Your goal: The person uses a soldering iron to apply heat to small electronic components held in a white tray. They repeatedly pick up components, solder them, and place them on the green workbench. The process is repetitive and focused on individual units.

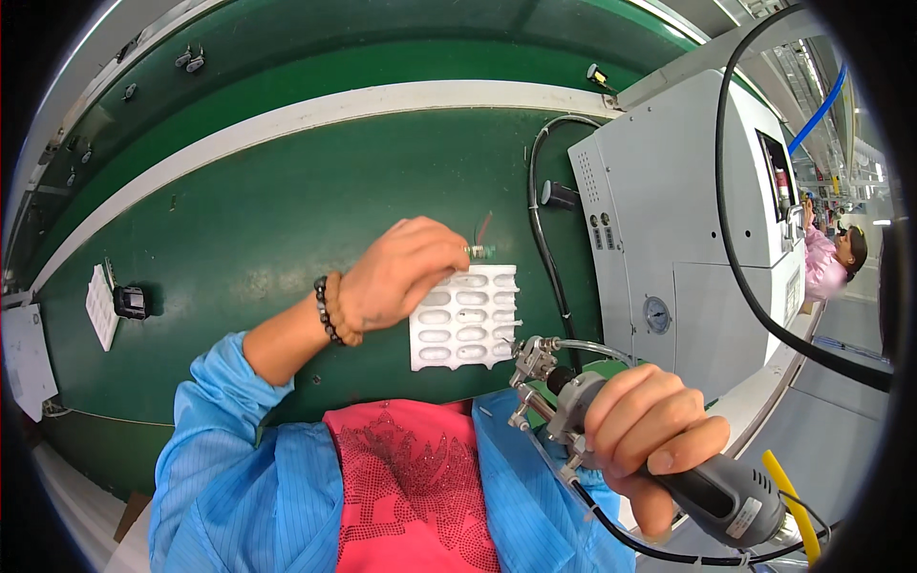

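Note:
My left hand (pixel 406 267) is closed in a pinch on a small green circuit part (pixel 483 252) with thin wires rising from it. It hovers at the far edge of a white moulded tray (pixel 463 350) with rows of oval pockets. A few pockets seem to hold tiny pieces, too small to name. My right hand (pixel 650 435) wraps around a grey power screwdriver (pixel 712 492). Metal fittings and a clear tube sit at the tool's front end, which points toward the tray's right edge. The left fingertips partly hide the green part.
To the right stands a big grey machine (pixel 650 229) with a gauge; black cables run beside it. A black cylinder (pixel 559 195) lies near its base. At far left are a second white tray (pixel 101 307) and a black housing (pixel 131 302). A person in pink (pixel 824 263) is beyond.

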`<state>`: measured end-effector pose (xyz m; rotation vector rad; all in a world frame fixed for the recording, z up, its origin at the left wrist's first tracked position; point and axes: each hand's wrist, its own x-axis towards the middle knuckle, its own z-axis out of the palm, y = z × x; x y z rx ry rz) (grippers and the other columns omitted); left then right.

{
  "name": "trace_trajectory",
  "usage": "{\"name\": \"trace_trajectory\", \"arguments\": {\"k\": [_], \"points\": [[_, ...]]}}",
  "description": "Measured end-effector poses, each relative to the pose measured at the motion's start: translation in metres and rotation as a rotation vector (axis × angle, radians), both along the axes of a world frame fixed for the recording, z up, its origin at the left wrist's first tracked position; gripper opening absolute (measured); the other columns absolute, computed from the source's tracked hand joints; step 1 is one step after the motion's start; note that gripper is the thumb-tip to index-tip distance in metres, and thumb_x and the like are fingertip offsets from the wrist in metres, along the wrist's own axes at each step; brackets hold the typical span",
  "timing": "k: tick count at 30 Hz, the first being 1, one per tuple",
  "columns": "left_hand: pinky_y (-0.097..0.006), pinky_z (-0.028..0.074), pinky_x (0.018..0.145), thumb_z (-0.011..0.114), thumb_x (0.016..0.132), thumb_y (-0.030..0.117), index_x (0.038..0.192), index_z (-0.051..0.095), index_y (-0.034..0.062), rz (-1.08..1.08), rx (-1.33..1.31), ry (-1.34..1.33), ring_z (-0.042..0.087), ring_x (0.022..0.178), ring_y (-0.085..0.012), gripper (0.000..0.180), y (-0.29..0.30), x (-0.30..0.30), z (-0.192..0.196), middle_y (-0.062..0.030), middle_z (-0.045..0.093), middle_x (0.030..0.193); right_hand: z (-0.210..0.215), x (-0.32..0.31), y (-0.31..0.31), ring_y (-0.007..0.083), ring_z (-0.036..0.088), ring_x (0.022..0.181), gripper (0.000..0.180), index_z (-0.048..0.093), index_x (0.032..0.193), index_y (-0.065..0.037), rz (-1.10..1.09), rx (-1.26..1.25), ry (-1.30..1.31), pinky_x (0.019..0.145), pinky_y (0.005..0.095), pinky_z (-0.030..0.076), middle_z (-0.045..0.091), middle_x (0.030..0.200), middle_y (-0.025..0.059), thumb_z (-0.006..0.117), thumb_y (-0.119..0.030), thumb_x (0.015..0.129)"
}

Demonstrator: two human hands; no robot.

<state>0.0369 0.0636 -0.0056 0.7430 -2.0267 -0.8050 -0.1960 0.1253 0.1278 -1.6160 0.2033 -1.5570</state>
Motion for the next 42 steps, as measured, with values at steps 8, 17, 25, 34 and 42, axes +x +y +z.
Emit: {"name": "trace_trajectory", "arguments": {"k": [8, 17, 25, 34, 42], "points": [[-0.040, 0.051, 0.090, 0.071, 0.082, 0.002, 0.107, 0.066, 0.0043, 0.085, 0.301, 0.037, 0.064, 0.103, -0.0318, 0.026, 0.033, -0.013, -0.017, -0.0134, 0.067, 0.115, 0.003, -0.004, 0.000, 0.0115, 0.056, 0.047, 0.044, 0.046, 0.093, -0.007, 0.063, -0.011, 0.065, 0.043, 0.0236, 0.049, 0.056, 0.065, 0.0028, 0.075, -0.039, 0.087], [-0.039, 0.052, 0.086, 0.077, 0.076, 0.002, 0.100, 0.068, 0.0030, 0.189, 0.062, -0.031, 0.065, 0.100, -0.0303, 0.026, 0.031, -0.011, -0.036, -0.0125, 0.067, 0.107, 0.002, 0.006, -0.005, 0.0162, 0.054, 0.044, 0.046, 0.048, 0.091, -0.003, 0.025, 0.046, -0.003, 0.042, 0.0280, 0.046, 0.052, 0.062, 0.0035, 0.079, -0.036, 0.084], [-0.039, 0.051, 0.079, 0.076, 0.075, 0.001, 0.099, 0.068, 0.0033, 0.276, 0.167, 0.018, 0.063, 0.090, -0.0290, 0.025, 0.035, -0.012, -0.037, -0.0110, 0.066, 0.097, -0.005, 0.026, -0.027, 0.0151, 0.053, 0.044, 0.048, 0.046, 0.093, -0.003, 0.003, 0.033, -0.011, 0.042, 0.0283, 0.046, 0.052, 0.063, 0.0032, 0.077, -0.038, 0.085], [-0.040, 0.051, 0.084, 0.078, 0.071, 0.001, 0.100, 0.069, 0.0022, 0.329, 0.129, 0.034, 0.064, 0.096, -0.0296, 0.030, 0.034, -0.012, -0.047, -0.0109, 0.067, 0.099, -0.031, 0.047, -0.060, 0.0159, 0.054, 0.046, 0.048, 0.046, 0.097, -0.003, 0.056, 0.036, -0.033, 0.043, 0.0294, 0.046, 0.055, 0.065, 0.0043, 0.078, -0.037, 0.084], [-0.039, 0.050, 0.086, 0.079, 0.071, 0.002, 0.100, 0.069, 0.0027, 0.309, 0.155, 0.041, 0.064, 0.097, -0.0275, 0.030, 0.033, -0.010, -0.047, -0.0096, 0.067, 0.099, -0.038, 0.055, -0.067, 0.0168, 0.055, 0.047, 0.048, 0.047, 0.097, -0.003, 0.067, 0.071, 0.003, 0.044, 0.0302, 0.046, 0.056, 0.065, 0.0045, 0.079, -0.036, 0.083]]}}
